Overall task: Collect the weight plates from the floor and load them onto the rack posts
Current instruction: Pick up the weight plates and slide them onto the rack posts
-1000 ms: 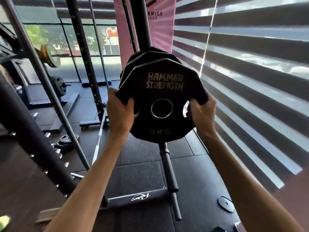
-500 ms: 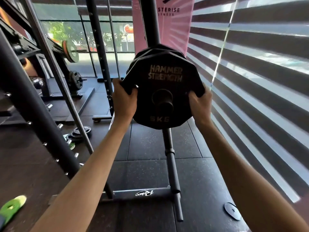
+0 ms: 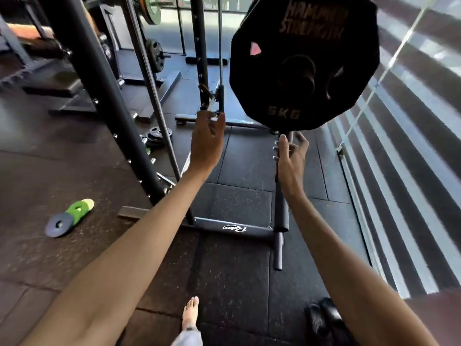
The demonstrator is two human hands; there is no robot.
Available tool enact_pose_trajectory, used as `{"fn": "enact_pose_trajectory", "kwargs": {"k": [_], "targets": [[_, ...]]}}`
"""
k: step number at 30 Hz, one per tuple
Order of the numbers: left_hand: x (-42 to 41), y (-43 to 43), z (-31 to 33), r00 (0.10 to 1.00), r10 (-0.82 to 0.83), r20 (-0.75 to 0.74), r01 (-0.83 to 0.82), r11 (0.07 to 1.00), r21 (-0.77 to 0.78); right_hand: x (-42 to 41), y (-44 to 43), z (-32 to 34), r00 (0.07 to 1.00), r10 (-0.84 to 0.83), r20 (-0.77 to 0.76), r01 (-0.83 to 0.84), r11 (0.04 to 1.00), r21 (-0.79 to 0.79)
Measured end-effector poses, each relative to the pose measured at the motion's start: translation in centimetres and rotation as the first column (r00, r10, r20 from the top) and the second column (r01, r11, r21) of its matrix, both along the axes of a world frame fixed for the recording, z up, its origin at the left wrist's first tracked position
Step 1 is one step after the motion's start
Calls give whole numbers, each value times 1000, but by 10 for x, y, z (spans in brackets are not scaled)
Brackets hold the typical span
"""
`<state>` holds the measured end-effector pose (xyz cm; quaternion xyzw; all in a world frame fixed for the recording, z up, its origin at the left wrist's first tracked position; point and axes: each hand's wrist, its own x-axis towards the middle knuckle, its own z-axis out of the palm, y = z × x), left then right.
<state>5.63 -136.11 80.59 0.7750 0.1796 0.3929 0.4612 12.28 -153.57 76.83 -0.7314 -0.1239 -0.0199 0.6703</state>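
A black 5 kg Hammer Strength plate (image 3: pixel 304 63) hangs on a rack post at the upper right, in front of other plates. Both my hands are off it. My left hand (image 3: pixel 208 143) hovers below and left of the plate with relaxed fingers, holding nothing. Just under the plate's lower edge, my right hand (image 3: pixel 290 156) is loose and empty in front of the rack's upright tube (image 3: pixel 280 211). On the floor at the left lie a small dark plate (image 3: pixel 59 224) and a green plate (image 3: pixel 79 211) beside it. More small plates (image 3: pixel 156 138) are stacked further back.
The rack's base bar (image 3: pixel 234 229) crosses the rubber floor ahead of my bare foot (image 3: pixel 190 314). A thick black upright (image 3: pixel 99 78) and a slanted bar (image 3: pixel 152 81) stand at the left. Striped blinds (image 3: pixel 411 146) line the right side. Dark shoes (image 3: pixel 324 318) sit at the lower right.
The plate went onto the post and both hands let go of it, dropping below it. The view tilted down, so the plate now sits higher in frame.
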Motion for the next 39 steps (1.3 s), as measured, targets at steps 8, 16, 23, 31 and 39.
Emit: {"fn": "enact_pose_trajectory", "kwargs": {"k": [8, 16, 23, 31, 39], "targets": [[-121, 106, -146, 836, 216, -504, -252, 968, -4, -76, 127, -116, 896, 318, -310, -422, 827, -370], [-295, 234, -254, 485, 218, -847, -517, 853, -77, -193, 291, -198, 551, 574, -606, -811, 195, -552], [-401, 322, -291, 376, 29, -926, -599, 770, -219, -281, 435, -219, 341, 700, -627, -760, -186, -622], [-450, 416, -316, 379, 27, -925, -645, 725, -243, -326, 556, -248, 227, 688, -689, -715, -364, -598], [-441, 558, -340, 325, -77, -943, -625, 731, -275, -322, 708, -293, 173, 641, -748, -745, -411, -525]]}}
